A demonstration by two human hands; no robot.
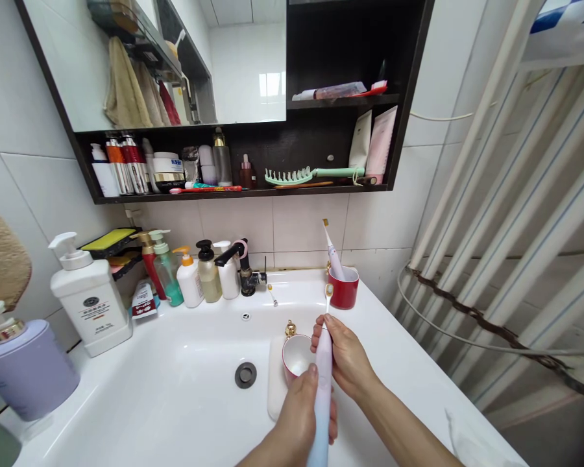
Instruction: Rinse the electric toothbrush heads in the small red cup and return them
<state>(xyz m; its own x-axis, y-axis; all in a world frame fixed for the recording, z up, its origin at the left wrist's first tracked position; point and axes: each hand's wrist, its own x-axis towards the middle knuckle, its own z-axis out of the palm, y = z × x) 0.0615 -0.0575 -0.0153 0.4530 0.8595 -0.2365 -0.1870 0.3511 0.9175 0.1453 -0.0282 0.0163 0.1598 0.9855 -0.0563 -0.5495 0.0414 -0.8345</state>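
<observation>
A slim plastic electric toothbrush [324,370], fading from pinkish lilac to pale blue, comes closest to me, slanting up over the right part of the glossy white sink [194,395]. The left hand [296,405] is wrapped round its lower handle; the right hand [345,353] closes its fingers on the top, below the small white brush head [329,295]. As I judge it, the head is already on the handle, but I can't tell whether it is fully seated: the right fingers cover the join. Letting go and setting the brush down remain undone. What looks like a loose white brush head with yellowish bristles [272,295] lies on the ledge by the black tap [246,275].

The handle's foot runs out of sight below, and the left hand partly hides a round red cup with a white inside [296,353]. Whether paste coats the bristles is too small to tell.
</observation>
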